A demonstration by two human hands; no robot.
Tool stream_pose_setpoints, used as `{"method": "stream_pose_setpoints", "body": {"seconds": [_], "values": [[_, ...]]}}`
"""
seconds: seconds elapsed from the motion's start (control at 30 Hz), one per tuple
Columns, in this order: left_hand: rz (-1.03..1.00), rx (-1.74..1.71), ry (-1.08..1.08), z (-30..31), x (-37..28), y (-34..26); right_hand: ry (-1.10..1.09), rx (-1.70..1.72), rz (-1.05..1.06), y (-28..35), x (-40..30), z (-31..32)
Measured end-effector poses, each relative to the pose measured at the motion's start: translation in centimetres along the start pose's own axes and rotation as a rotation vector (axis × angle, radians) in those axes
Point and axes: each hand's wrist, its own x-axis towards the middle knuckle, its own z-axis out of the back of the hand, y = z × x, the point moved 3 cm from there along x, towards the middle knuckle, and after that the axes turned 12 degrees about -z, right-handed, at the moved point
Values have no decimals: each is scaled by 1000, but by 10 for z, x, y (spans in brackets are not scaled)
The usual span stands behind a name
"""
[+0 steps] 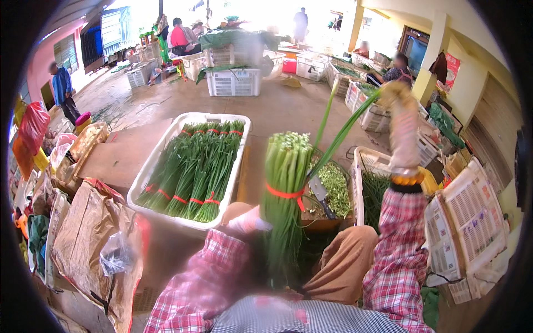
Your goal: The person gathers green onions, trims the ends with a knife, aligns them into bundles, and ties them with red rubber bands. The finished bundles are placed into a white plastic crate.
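Note:
Upright before me stands a thick bundle of Chinese chives (287, 175), bound by a red band (285, 192), its pale cut ends uppermost. My left hand (255, 219) grips it from the left, its fingers partly hidden behind the stalks. Raised at the far right, my gloved right hand (394, 95) grasps the end of a few loose long chive leaves (347, 133), which slope down to the bundle's side. A knife with a broad blade (320, 190) and black handle lies beside a heap of chopped chive ends (333, 187), just right of the bundle.
A white plastic crate (132, 199) of red-banded chive bundles stands left of my knees. Another crate (359, 183) with loose greens is at right, near stacked crates (474, 224). Brown sacking (83, 237) lies left. Several people sit or stand farther off.

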Motion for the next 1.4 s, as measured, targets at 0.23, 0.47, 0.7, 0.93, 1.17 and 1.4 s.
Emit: {"method": "stream_pose_setpoints", "body": {"seconds": [0.23, 0.47, 0.7, 0.93, 1.17, 1.4], "values": [[-42, 32, -58, 19, 11, 29, -598, -154, 364, 88, 54, 174], [-108, -168, -173, 3, 2, 2, 59, -534, 74, 34, -48, 148], [-88, -40, -99, 11, 2, 18, 695, -436, -150, -10, -89, -11], [-143, -23, -66, 5, 12, 19, 730, -132, -52, -11, -47, -113], [-76, 29, -150, 30, 0, 27, 167, -79, 385, 11, 3, -59], [-158, 117, -344, 32, 8, 15, -67, 90, 438, 81, -14, 90]]}}
